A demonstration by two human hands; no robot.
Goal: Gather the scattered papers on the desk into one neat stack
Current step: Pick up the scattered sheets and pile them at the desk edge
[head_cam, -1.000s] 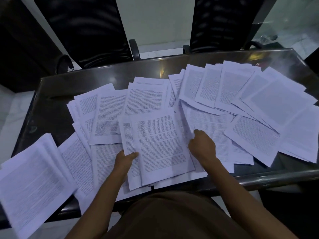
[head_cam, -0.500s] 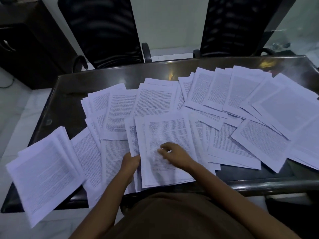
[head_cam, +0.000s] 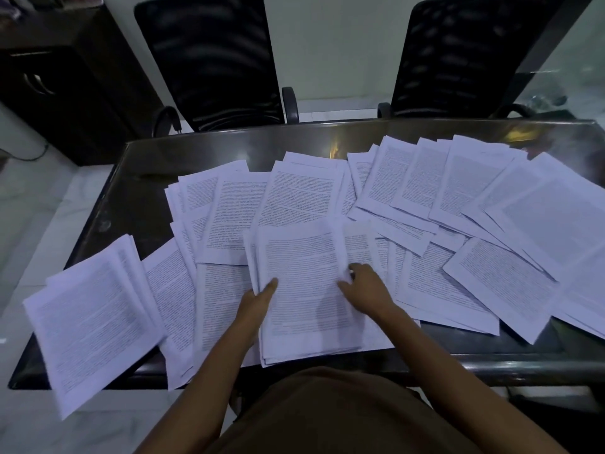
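Several printed white sheets lie fanned across the dark glossy desk (head_cam: pixel 137 198). A small stack of sheets (head_cam: pixel 304 290) sits at the near middle. My left hand (head_cam: pixel 258 299) holds the stack's left edge, thumb on top and fingers underneath. On the stack's right side rests my right hand (head_cam: pixel 363 290), fingers curled over the edge of a sheet that bends upward there. More loose sheets (head_cam: pixel 491 276) spread to the right, and another pile (head_cam: pixel 91 316) hangs over the desk's near left corner.
Two black office chairs (head_cam: pixel 212 60) (head_cam: pixel 458 54) stand behind the desk's far edge. A dark cabinet (head_cam: pixel 59 80) is at the far left. The desk's far left strip is bare. White floor shows to the left.
My right hand slid a sheet from the right onto the stack and now sits at the stack's right edge. The left hand stayed on the left edge. The camera view shifted down.
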